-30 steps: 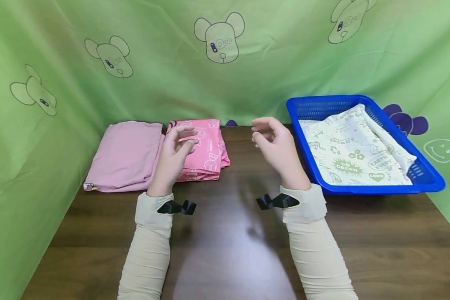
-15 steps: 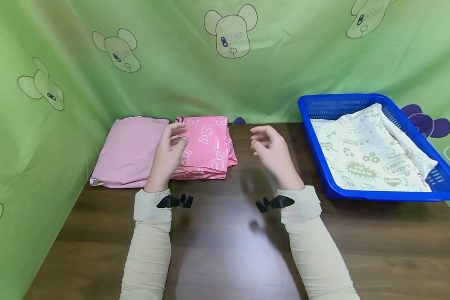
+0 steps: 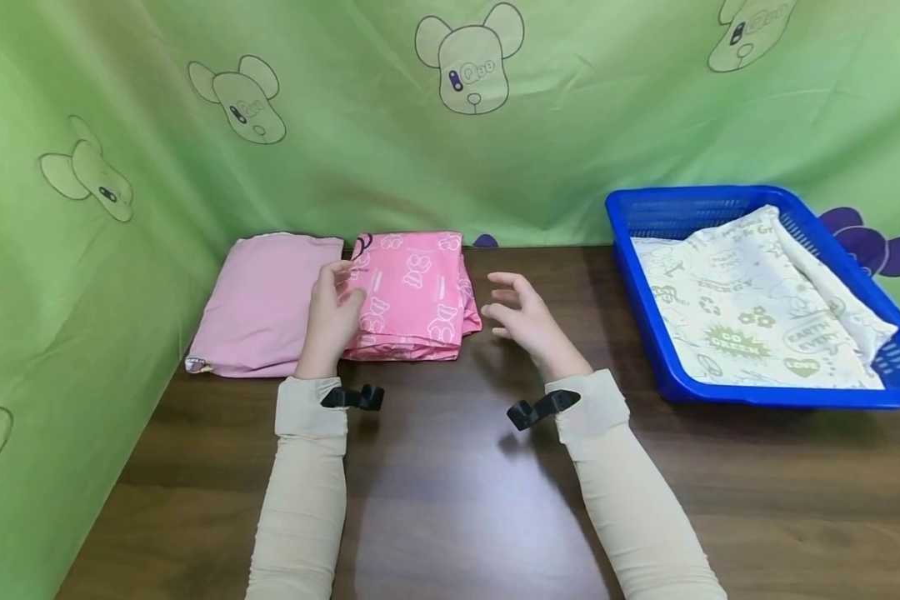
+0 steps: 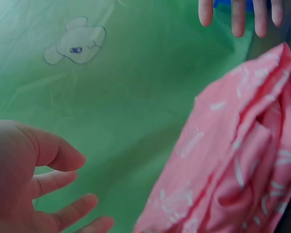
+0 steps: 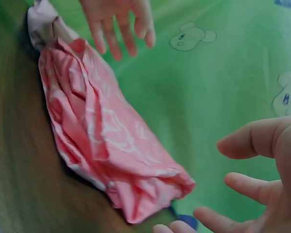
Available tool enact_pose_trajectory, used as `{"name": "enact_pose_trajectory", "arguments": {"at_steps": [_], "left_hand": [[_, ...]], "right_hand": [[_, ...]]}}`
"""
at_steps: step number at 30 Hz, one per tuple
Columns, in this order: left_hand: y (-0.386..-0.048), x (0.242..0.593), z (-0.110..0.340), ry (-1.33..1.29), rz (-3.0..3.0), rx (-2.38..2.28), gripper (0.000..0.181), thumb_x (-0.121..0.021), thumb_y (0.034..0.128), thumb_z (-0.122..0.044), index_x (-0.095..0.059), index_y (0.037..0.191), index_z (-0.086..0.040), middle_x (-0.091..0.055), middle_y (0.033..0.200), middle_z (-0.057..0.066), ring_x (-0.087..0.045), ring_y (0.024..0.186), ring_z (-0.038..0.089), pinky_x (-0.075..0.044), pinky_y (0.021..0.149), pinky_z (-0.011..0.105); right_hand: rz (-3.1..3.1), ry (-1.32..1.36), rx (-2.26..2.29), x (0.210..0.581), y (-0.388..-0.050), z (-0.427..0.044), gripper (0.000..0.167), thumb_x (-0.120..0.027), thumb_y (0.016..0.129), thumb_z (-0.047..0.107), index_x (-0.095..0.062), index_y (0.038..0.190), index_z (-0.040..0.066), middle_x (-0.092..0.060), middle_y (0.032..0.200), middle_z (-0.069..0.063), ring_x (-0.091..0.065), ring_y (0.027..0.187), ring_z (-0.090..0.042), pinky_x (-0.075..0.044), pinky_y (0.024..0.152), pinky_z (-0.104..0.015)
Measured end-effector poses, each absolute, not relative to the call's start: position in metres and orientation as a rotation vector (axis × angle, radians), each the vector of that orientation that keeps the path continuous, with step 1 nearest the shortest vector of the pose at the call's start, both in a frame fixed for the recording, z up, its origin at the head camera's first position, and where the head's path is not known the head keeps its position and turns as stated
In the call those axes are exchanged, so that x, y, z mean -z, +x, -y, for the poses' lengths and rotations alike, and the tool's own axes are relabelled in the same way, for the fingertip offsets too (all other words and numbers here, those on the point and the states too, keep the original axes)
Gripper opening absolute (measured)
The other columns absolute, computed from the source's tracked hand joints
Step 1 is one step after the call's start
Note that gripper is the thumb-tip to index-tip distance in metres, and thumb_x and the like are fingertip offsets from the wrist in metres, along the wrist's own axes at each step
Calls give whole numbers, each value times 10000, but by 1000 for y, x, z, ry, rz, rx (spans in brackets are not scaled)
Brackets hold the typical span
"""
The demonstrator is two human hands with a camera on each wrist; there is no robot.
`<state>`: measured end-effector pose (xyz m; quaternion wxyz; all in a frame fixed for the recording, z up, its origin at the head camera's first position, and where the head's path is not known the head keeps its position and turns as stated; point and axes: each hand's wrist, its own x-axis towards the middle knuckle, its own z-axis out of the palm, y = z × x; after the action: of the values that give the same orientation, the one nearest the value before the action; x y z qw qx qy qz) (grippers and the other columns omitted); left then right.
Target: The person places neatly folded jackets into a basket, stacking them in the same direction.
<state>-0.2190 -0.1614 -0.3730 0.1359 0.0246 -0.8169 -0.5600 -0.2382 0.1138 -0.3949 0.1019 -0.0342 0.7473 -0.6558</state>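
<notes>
A folded pink cloth with white bear prints (image 3: pixel 412 292) lies on the table against the green backdrop. My left hand (image 3: pixel 332 312) hovers over its left edge, fingers loosely bent and holding nothing. To the cloth's right, my right hand (image 3: pixel 528 321) hangs above the table with its fingers spread toward the cloth. Both wrist views show a gap between thumb and fingers, with the pink cloth (image 4: pixel 218 160) apart from the left hand (image 4: pixel 33 179). In the right wrist view, the layered folds of the pink cloth (image 5: pixel 106 131) show beside the right hand (image 5: pixel 266 179).
A plain light-pink folded cloth (image 3: pixel 270 304) lies directly left of the printed one. On the right stands a blue plastic basket (image 3: pixel 645 333) with a white, green-printed cloth (image 3: pixel 757 308) inside. A green bear-print curtain (image 3: pixel 345 150) hangs behind and at the left.
The head view has shifted, so the cloths and basket sit farther right in it. My right hand has come lower and closer to the printed cloth; both hands stay unloaded.
</notes>
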Motion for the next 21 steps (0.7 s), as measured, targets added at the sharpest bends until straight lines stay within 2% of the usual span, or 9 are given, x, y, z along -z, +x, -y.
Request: {"name": "enact_pose_trajectory", "arguments": {"at_steps": [10,15,21], "left_hand": [[-224,386,173,147,2451,1561,486,-542,947,-28,-448,1421,26,-428,1459,274,-404,1385,437,-313,1171,496],[-224,387,174,184,2483,1607,506,-534,961,-61,-420,1449,8,-394,1469,289,-408,1397,427,-355,1149,497],[-225,392,177,215,2521,1611,515,-533,960,-74,-410,1452,13,-398,1485,303,-405,1403,418,-319,1178,481]], "right_hand": [[-2089,-98,1970,412,-244,-108,716,-619,952,85,-292,1586,149,-228,1598,-267,-246,1484,-352,-363,1120,-579],[-2020,-119,2029,420,-245,-104,755,-630,926,61,-282,1592,136,-193,1601,-281,-217,1494,-346,-344,1145,-553],[-1950,-136,2097,426,-244,-98,781,-616,904,17,-270,1596,127,-167,1592,-304,-215,1489,-354,-339,1157,-513]]}}
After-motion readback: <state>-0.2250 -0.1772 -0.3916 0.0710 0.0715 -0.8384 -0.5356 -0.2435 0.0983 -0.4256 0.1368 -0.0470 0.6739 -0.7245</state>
